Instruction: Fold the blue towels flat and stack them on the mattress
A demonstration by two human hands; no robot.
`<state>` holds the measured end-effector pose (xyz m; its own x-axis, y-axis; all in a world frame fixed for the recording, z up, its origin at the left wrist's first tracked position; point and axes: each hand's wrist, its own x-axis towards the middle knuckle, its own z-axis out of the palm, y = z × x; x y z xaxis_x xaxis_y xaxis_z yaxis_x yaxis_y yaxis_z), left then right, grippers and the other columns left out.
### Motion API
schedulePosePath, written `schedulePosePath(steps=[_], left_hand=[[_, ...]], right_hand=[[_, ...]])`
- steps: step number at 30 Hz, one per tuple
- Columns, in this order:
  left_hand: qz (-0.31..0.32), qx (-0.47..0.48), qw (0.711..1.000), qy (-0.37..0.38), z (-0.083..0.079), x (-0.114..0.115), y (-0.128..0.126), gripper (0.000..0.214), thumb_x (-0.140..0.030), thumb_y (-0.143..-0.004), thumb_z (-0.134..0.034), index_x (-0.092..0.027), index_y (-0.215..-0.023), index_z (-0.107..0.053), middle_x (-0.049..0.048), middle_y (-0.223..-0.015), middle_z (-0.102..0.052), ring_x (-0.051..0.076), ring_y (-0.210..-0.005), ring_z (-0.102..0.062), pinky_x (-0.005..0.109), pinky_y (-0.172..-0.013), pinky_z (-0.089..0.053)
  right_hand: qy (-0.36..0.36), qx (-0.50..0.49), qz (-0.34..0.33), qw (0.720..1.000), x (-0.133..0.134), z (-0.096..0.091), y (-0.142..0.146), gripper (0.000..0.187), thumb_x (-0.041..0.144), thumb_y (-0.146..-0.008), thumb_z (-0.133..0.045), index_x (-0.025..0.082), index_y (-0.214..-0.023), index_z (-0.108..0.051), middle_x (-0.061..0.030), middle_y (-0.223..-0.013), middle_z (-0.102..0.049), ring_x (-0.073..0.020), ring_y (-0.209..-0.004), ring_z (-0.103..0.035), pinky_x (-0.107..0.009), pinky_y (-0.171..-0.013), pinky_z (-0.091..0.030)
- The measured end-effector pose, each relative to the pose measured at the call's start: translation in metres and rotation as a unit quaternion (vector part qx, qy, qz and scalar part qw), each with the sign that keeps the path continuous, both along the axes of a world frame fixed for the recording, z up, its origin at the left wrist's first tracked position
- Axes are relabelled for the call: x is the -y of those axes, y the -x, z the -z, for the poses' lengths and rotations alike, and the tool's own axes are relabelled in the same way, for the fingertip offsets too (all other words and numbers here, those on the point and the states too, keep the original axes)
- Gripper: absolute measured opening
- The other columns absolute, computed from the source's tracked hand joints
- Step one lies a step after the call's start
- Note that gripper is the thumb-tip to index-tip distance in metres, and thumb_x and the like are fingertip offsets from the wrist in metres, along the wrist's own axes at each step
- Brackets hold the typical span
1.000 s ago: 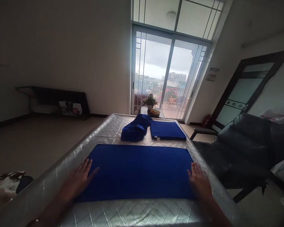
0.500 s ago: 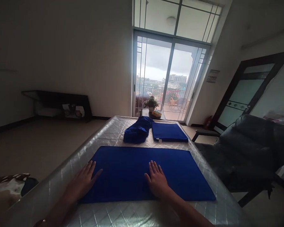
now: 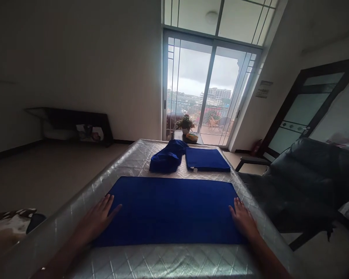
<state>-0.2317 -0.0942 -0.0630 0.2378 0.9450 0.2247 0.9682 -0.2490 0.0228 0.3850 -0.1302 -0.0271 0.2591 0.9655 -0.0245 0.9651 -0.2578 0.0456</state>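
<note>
A blue rectangular cloth (image 3: 171,211) lies flat and smooth on the silvery quilted cover (image 3: 163,263) in front of me. My left hand (image 3: 100,217) rests palm down on its left edge, fingers stretched out. At the opposite edge my right hand (image 3: 244,219) lies flat with fingers extended, touching the cloth's right side. Beyond it sit a crumpled blue cloth (image 3: 167,157) and, to the right of that, a neatly folded blue cloth (image 3: 208,159) with a small white tag. Neither hand grips anything.
A dark padded chair (image 3: 293,186) stands close on the right. Behind the far end are a small table with a potted plant (image 3: 186,123) and a sliding glass door (image 3: 189,85). A low dark stand (image 3: 75,124) is by the left wall.
My right hand has slid right across the cloth, from its middle to its right edge. My left hand stays at the left edge. The view has tilted slightly.
</note>
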Motion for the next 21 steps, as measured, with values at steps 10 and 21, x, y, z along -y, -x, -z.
schedulePosePath(steps=[10,21], left_hand=[[-0.015,0.035,0.999,0.029,-0.018,0.003,-0.049,0.056,-0.047,-0.092,-0.029,-0.02,-0.134,-0.054,0.0058,-0.151,-0.044,0.033,-0.146,-0.024,0.052,-0.118,-0.02],[0.17,0.09,0.969,0.154,-0.049,-0.005,-0.256,0.074,-0.066,-0.092,-0.023,-0.025,-0.154,-0.022,0.003,-0.161,-0.018,0.023,-0.149,-0.013,0.043,-0.125,-0.016]], right_hand=[[-0.016,-0.025,0.006,1.0,0.002,0.002,0.002,0.067,0.043,-0.098,-0.02,0.005,-0.153,-0.018,-0.0094,-0.16,-0.015,-0.0223,-0.147,-0.014,-0.041,-0.119,-0.013],[-0.016,-0.024,0.015,0.999,0.005,-0.006,0.006,0.067,0.045,-0.098,-0.019,0.007,-0.153,-0.019,-0.0069,-0.16,-0.015,-0.0197,-0.147,-0.014,-0.039,-0.119,-0.012]])
